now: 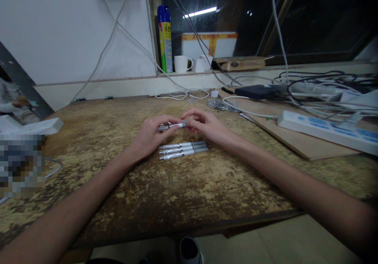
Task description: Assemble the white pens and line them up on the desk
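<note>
Between my two hands is a white and grey pen, held level just beyond a row of similar pens. My left hand pinches its left part between thumb and fingers. The fingers of my right hand close round its right end and hide the tip. On the table nearer to me, several white pens with grey ends lie side by side, their clips to the left. Neither hand touches that row.
A worn wooden table bears a board at right with a white power strip and tangled cables. Behind are a white cable, a mug and a spray can on the sill.
</note>
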A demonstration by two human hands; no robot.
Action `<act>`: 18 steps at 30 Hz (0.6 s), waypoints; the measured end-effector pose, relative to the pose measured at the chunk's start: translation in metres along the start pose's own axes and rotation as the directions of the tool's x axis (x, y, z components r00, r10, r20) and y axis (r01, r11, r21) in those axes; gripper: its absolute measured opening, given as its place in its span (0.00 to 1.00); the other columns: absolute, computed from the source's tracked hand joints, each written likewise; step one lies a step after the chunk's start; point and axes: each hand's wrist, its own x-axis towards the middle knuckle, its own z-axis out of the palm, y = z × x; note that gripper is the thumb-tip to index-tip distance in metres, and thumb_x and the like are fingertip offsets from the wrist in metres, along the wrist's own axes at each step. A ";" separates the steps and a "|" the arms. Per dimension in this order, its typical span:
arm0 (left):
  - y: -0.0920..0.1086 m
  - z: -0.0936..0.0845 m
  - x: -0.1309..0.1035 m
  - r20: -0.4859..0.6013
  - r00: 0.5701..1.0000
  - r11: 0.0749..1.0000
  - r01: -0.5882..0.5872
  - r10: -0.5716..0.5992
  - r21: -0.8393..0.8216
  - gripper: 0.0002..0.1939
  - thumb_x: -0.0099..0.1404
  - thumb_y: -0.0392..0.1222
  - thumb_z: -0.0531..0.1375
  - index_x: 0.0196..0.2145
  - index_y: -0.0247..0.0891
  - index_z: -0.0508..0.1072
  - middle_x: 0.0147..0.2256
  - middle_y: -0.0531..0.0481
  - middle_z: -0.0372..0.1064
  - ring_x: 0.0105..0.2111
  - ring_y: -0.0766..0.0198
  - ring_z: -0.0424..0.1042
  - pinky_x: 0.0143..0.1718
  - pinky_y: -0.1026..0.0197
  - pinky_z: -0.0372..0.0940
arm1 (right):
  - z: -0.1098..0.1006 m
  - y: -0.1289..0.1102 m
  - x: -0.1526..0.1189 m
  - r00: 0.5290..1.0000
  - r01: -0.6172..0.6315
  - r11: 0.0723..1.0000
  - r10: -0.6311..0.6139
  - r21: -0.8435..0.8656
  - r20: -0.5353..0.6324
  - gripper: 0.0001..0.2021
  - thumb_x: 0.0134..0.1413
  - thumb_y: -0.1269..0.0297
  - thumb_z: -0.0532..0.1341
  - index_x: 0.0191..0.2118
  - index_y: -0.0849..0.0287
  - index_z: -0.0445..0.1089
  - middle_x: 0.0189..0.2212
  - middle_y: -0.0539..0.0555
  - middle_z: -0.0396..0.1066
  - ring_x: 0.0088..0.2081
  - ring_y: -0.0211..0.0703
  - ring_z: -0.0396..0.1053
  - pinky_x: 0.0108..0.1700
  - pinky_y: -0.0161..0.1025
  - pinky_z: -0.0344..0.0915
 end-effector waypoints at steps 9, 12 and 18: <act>-0.001 0.002 -0.001 -0.001 0.999 0.999 0.039 -0.039 -0.019 0.13 0.72 0.48 0.60 0.47 0.43 0.81 0.47 0.48 0.81 0.45 0.58 0.78 0.51 0.56 0.68 | -0.001 0.001 0.000 0.999 0.044 0.997 -0.043 -0.058 0.019 0.08 0.63 0.58 0.62 0.44 0.54 0.72 0.31 0.50 0.71 0.32 0.42 0.66 0.36 0.41 0.62; -0.001 0.001 -0.001 -0.013 0.999 0.999 0.041 -0.041 -0.020 0.13 0.72 0.49 0.61 0.47 0.42 0.82 0.46 0.47 0.81 0.44 0.58 0.78 0.50 0.56 0.68 | 0.000 0.000 -0.002 0.997 0.069 0.996 -0.067 -0.063 0.029 0.09 0.63 0.59 0.62 0.47 0.51 0.70 0.29 0.48 0.68 0.32 0.43 0.64 0.35 0.40 0.60; 0.000 0.000 0.000 -0.035 0.997 0.997 0.063 -0.065 -0.036 0.13 0.70 0.50 0.62 0.45 0.43 0.83 0.44 0.47 0.82 0.42 0.57 0.79 0.48 0.54 0.70 | 0.001 -0.005 -0.004 0.999 0.024 1.000 -0.023 -0.016 0.043 0.07 0.63 0.60 0.62 0.46 0.48 0.71 0.28 0.49 0.65 0.33 0.44 0.63 0.36 0.40 0.59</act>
